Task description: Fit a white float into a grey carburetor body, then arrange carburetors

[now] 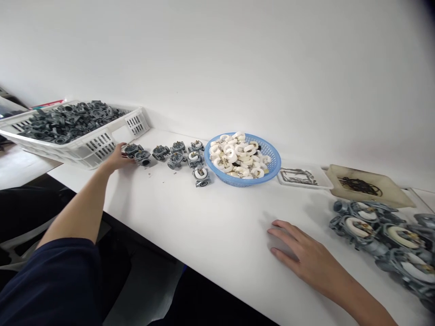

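Observation:
My left hand (pixel 119 158) reaches to the far left of the row, its fingers closed against the side of a carburetor body (pixel 133 149); part of the grip is hidden. Right beside that one stands another carburetor body (pixel 142 157). Several more, such as this carburetor body (pixel 176 160), stand to the right, some with white floats (pixel 200 173) fitted. My right hand (pixel 302 253) is over the table's bare white surface at the front right, fingers spread and holding nothing.
A white crate (pixel 98 144) heaped with grey carburetor bodies stands at left. A blue basket (pixel 243 181) holds loose white floats. Further right are a clear tray (pixel 322 181) of thin metal pieces, a beige tray (pixel 396 198) with dark rings, and clustered float-fitted carburetors (pixel 369 246).

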`<act>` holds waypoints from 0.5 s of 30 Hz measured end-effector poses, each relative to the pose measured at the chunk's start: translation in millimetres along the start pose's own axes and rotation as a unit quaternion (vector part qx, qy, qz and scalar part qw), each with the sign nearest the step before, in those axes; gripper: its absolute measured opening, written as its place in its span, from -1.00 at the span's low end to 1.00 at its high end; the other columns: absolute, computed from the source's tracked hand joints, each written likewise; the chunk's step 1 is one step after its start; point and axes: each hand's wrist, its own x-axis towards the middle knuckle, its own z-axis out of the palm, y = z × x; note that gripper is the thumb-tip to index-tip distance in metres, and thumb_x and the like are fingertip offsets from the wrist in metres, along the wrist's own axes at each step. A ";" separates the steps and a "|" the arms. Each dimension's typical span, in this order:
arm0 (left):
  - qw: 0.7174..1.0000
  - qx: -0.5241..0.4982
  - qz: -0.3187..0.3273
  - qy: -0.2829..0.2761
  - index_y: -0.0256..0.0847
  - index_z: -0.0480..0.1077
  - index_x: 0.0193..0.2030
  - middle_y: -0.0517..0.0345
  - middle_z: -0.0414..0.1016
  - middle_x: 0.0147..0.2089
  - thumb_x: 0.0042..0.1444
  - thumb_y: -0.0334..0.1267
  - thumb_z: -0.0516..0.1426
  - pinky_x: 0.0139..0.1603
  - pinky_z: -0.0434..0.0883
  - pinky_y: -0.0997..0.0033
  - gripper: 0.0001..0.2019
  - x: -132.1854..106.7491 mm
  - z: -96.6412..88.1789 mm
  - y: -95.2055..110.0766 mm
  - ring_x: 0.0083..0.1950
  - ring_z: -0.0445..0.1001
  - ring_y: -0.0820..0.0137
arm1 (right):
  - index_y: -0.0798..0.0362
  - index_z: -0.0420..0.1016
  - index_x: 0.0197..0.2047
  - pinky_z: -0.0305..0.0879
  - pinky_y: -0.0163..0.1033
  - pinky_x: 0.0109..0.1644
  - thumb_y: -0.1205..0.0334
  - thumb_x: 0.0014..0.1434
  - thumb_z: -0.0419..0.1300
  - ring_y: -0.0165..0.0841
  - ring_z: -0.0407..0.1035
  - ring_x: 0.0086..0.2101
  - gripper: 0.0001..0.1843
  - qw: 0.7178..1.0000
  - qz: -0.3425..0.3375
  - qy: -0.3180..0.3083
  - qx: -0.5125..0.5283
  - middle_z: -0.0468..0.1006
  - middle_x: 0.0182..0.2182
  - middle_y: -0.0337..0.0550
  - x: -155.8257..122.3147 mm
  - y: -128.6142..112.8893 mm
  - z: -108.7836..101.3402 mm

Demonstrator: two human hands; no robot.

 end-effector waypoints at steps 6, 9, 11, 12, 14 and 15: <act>0.973 -0.065 -0.055 0.216 -0.35 0.01 0.36 -0.09 0.43 0.06 0.13 -0.26 0.09 -0.11 0.53 0.20 -0.34 -6.5 -37.0 52.0 -0.02 0.48 0.22 | -0.13 0.52 0.22 0.52 0.02 0.13 -0.07 0.43 0.05 -0.08 0.47 0.15 -0.56 1.000 0.002 -0.009 0.026 0.40 0.32 -0.06 -1.8 -10.4 -12.3; 0.926 -0.109 0.094 0.350 -0.31 0.26 0.18 0.02 0.47 0.02 0.15 -0.30 0.03 0.02 0.53 0.15 -0.57 -40.2 -35.5 130.2 0.03 0.52 0.22 | -0.11 0.51 0.21 0.47 0.03 0.18 -0.04 0.43 0.06 -0.08 0.43 0.18 -0.58 0.999 0.002 -0.010 0.030 0.39 0.32 -0.04 -2.6 -13.5 -16.5; 0.910 -0.155 0.249 0.293 -0.21 0.28 0.20 0.13 0.49 -0.02 0.19 -0.25 0.03 0.02 0.55 0.12 -0.58 -89.0 -25.0 191.7 0.04 0.55 0.21 | -0.11 0.50 0.21 0.44 0.02 0.21 -0.02 0.44 0.05 -0.10 0.41 0.20 -0.60 0.999 -0.003 -0.011 0.030 0.39 0.32 -0.05 -3.2 -14.5 -18.2; 0.904 -0.174 0.313 0.232 -0.14 0.29 0.21 0.17 0.49 -0.01 0.20 -0.18 0.06 -0.01 0.56 0.09 -0.57 -119.7 -18.9 220.7 0.04 0.56 0.19 | -0.11 0.50 0.21 0.42 0.01 0.23 -0.01 0.44 0.05 -0.11 0.39 0.22 -0.60 0.999 -0.005 -0.014 0.030 0.39 0.33 -0.06 -3.7 -14.8 -18.9; 0.881 -0.202 0.424 0.057 0.02 0.37 0.15 0.22 0.53 -0.05 0.18 -0.06 0.14 -0.09 0.58 0.03 -0.61 -184.7 -8.6 269.0 0.01 0.58 0.13 | -0.11 0.49 0.22 0.38 0.00 0.27 -0.03 0.44 0.06 -0.12 0.35 0.25 -0.59 0.999 -0.006 -0.017 0.030 0.38 0.34 -0.07 -5.1 -15.3 -20.4; 0.865 -0.203 0.458 -0.032 0.13 0.45 0.06 0.24 0.56 -0.07 0.19 -0.01 0.15 -0.12 0.59 -0.02 -0.70 -215.0 -5.5 287.6 0.02 0.59 0.10 | -0.11 0.50 0.22 0.37 -0.01 0.27 -0.04 0.44 0.06 -0.12 0.35 0.25 -0.59 0.999 -0.006 -0.013 0.031 0.38 0.33 -0.08 -6.0 -15.7 -21.4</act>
